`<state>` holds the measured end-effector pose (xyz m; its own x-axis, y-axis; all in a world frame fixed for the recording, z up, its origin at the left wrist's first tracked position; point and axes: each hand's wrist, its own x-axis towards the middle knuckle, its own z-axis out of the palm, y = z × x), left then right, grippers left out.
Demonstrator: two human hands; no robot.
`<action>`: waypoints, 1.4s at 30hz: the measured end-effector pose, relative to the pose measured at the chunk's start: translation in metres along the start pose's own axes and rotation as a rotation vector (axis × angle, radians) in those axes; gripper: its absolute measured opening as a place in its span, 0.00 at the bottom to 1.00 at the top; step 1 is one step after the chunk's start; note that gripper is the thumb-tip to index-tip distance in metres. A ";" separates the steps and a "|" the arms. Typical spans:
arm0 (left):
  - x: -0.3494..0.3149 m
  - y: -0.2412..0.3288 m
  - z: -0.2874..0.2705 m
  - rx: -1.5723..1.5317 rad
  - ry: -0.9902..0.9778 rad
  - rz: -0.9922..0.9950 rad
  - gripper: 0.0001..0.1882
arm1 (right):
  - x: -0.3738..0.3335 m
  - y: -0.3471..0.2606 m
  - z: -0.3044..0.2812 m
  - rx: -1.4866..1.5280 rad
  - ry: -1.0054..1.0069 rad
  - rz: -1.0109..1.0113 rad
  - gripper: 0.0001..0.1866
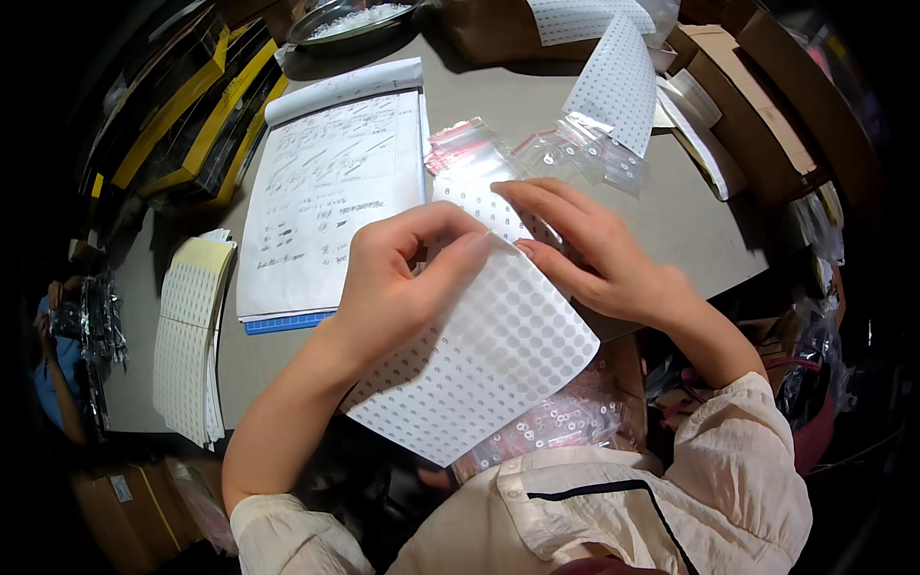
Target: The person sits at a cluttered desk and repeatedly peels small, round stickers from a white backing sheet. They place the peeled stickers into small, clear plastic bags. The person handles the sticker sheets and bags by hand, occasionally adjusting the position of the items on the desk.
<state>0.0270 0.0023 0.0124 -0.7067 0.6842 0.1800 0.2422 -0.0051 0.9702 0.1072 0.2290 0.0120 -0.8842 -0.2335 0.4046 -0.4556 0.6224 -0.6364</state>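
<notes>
A white sheet of small round printed stickers [431,402] bends over the near table edge; rows of bare grey circles [537,331] cover its right part. My left hand [402,273] is closed on the sheet's upper edge, thumb and index finger pinched there. Opposite it, my right hand [599,254] is open, its thumb and index finger apart beside the sheet's fold. The sheet's far part, with more printed dots, lies between my hands on the table. Just beyond are clear zip bags with red strips [470,149], some holding small round pieces.
A clipboard with handwritten papers [326,182] lies left of centre, near a stack of sticker sheets [192,335]. Black-and-yellow boxes [196,125] stand at the left, cardboard boxes [757,105] at the right. A metal bowl [350,21] sits at the back. Filled small bags [565,422] rest near my lap.
</notes>
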 end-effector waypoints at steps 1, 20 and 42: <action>0.000 -0.001 0.000 -0.007 -0.010 0.010 0.07 | -0.001 -0.002 0.000 0.032 -0.007 0.043 0.24; 0.004 -0.007 -0.004 0.086 -0.027 0.000 0.07 | -0.024 0.012 -0.012 0.403 0.033 0.329 0.19; 0.000 -0.011 0.000 0.271 -0.048 0.069 0.07 | -0.009 -0.001 -0.014 -0.332 -0.031 -0.073 0.11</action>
<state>0.0239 0.0025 0.0022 -0.6516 0.7230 0.2295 0.4619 0.1382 0.8761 0.1167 0.2405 0.0181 -0.8553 -0.3062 0.4179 -0.4642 0.8112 -0.3556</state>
